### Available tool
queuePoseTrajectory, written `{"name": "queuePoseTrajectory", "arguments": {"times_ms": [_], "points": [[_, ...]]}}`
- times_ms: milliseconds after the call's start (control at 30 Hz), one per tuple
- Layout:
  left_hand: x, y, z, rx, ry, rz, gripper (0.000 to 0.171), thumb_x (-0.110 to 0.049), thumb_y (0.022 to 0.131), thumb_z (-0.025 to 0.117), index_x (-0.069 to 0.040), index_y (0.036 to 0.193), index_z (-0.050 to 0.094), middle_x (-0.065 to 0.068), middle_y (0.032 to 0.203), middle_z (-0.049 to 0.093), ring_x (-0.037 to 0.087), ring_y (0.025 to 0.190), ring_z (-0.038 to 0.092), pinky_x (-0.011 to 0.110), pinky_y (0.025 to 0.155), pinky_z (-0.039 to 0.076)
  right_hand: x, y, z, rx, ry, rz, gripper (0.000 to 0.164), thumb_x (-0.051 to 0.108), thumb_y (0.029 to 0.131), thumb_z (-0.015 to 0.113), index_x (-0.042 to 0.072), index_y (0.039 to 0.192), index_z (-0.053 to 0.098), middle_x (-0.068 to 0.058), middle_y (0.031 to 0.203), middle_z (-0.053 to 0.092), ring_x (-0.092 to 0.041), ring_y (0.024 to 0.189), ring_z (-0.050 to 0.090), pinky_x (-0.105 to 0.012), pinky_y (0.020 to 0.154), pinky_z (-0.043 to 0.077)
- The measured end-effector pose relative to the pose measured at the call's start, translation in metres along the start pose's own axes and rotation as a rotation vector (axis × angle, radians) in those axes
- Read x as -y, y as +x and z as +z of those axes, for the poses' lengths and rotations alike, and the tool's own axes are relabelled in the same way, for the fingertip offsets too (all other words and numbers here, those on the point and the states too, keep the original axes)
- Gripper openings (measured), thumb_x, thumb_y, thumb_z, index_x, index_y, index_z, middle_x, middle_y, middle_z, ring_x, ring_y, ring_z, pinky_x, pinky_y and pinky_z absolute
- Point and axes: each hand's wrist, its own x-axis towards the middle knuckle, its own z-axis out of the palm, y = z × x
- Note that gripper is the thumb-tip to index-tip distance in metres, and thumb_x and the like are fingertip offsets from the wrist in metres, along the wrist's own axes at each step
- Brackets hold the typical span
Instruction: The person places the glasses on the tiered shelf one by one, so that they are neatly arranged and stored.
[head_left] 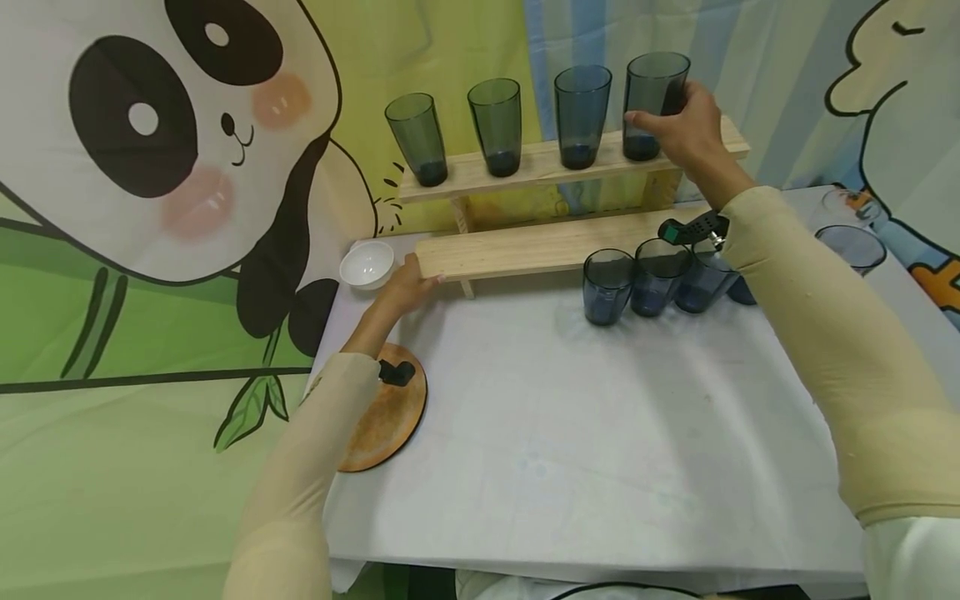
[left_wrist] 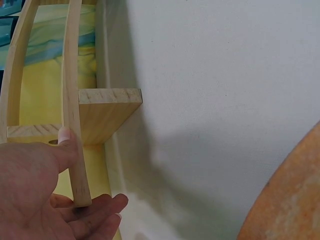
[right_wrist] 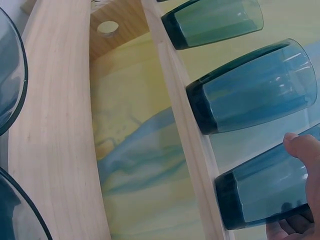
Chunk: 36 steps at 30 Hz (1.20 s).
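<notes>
A two-tier wooden shelf (head_left: pixel 525 248) stands at the back of the table. My left hand (head_left: pixel 407 288) grips the left end of its lower board, thumb on top and fingers beneath, as the left wrist view shows. On the upper board, my right hand (head_left: pixel 688 132) holds the rightmost tinted glass (head_left: pixel 654 92), its base on the wood. Left of it, upright in the same row, are a blue-looking glass (head_left: pixel 582 117), a greenish glass (head_left: pixel 497 125) and another greenish glass (head_left: pixel 418 137). Several more glasses, among them one tinted glass (head_left: pixel 607 287), stand on the table before the shelf, partly behind my right sleeve.
A white bowl (head_left: pixel 367 265) sits beside the shelf's left end. Nearer on the left lies a round wooden board (head_left: pixel 390 417), partly under my left forearm. Another glass (head_left: pixel 851 248) stands at the table's right side. A printed cloth (head_left: pixel 465 50) hangs behind the shelf.
</notes>
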Motion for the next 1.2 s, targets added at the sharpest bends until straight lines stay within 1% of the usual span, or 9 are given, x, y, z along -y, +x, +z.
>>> {"name": "queuePoseTrajectory", "arguments": {"times_ms": [133,233,400,533,667,800,933,1033,1200], "points": [[0.0,0.002,0.001,0.001,0.001,0.003,0.084,-0.036,0.11,0.057,0.012,0.161,0.01,0.041,0.155,0.038,0.051,0.145,0.043,0.056,0.12,0.037,-0.001,-0.002,-0.001,0.027,-0.006,-0.012,0.087,0.054,0.096,0.071,0.018,0.163,0.03,-0.002,0.162,0.041,-0.021,0.148,0.04,-0.035,0.123,0.035],[-0.001,0.003,0.002,-0.001,0.005,0.006,0.084,-0.036,0.11,0.057,0.012,0.161,0.01,0.041,0.155,0.038,0.051,0.145,0.044,0.056,0.119,0.038,-0.002,-0.006,-0.003,0.059,-0.036,-0.025,0.093,0.057,0.096,0.07,0.019,0.166,0.022,-0.006,0.169,0.033,-0.021,0.154,0.034,-0.038,0.126,0.031],[-0.002,0.004,0.002,-0.001,0.003,0.011,0.085,-0.036,0.11,0.057,0.012,0.161,0.01,0.041,0.155,0.038,0.051,0.145,0.044,0.056,0.12,0.038,-0.005,-0.016,-0.011,0.096,-0.136,-0.04,0.104,0.062,0.095,0.067,0.015,0.169,0.012,-0.012,0.173,0.022,-0.028,0.159,0.025,-0.048,0.128,0.027],[-0.002,0.005,0.003,-0.006,-0.004,0.014,0.084,-0.036,0.11,0.057,0.012,0.161,0.01,0.041,0.155,0.038,0.051,0.145,0.044,0.056,0.12,0.038,-0.009,-0.028,-0.027,0.107,-0.19,-0.054,0.109,0.063,0.095,0.066,0.015,0.171,0.005,-0.011,0.176,0.017,-0.028,0.162,0.02,-0.049,0.129,0.024],[-0.002,0.007,0.004,-0.009,-0.006,0.02,0.084,-0.036,0.11,0.057,0.012,0.161,0.011,0.041,0.156,0.038,0.051,0.145,0.044,0.056,0.12,0.038,-0.019,-0.041,-0.054,0.089,-0.212,-0.08,0.105,0.061,0.097,0.066,0.016,0.171,0.007,-0.01,0.176,0.018,-0.028,0.162,0.022,-0.048,0.13,0.024],[-0.002,0.006,0.004,-0.007,-0.004,0.016,0.085,-0.037,0.11,0.057,0.012,0.161,0.011,0.041,0.156,0.037,0.05,0.145,0.044,0.056,0.119,0.038,-0.041,-0.055,-0.087,0.077,-0.234,-0.097,0.097,0.056,0.1,0.064,0.017,0.171,0.01,-0.01,0.176,0.02,-0.03,0.162,0.021,-0.052,0.13,0.021],[-0.002,0.005,0.004,-0.001,-0.005,0.016,0.085,-0.037,0.11,0.057,0.012,0.161,0.01,0.041,0.157,0.036,0.05,0.145,0.043,0.056,0.12,0.037,-0.071,-0.068,-0.121,0.104,-0.305,-0.106,0.091,0.05,0.104,0.061,0.01,0.17,0.014,-0.017,0.175,0.017,-0.041,0.161,0.017,-0.063,0.127,0.015],[-0.001,0.005,0.004,0.004,-0.009,0.023,0.085,-0.037,0.11,0.057,0.012,0.161,0.009,0.041,0.158,0.035,0.05,0.147,0.041,0.056,0.121,0.036,-0.097,-0.078,-0.143,0.107,-0.35,-0.074,0.088,0.049,0.106,0.057,0.004,0.169,0.015,-0.024,0.174,0.015,-0.05,0.159,0.015,-0.071,0.124,0.013],[-0.001,0.006,0.003,0.009,-0.013,0.034,0.086,-0.037,0.11,0.057,0.012,0.161,0.008,0.042,0.158,0.034,0.051,0.147,0.04,0.057,0.121,0.036,-0.135,-0.1,-0.169,0.024,-0.375,0.019,0.084,0.05,0.109,0.05,-0.003,0.166,0.019,-0.03,0.171,0.018,-0.058,0.155,0.018,-0.075,0.12,0.018]]}}
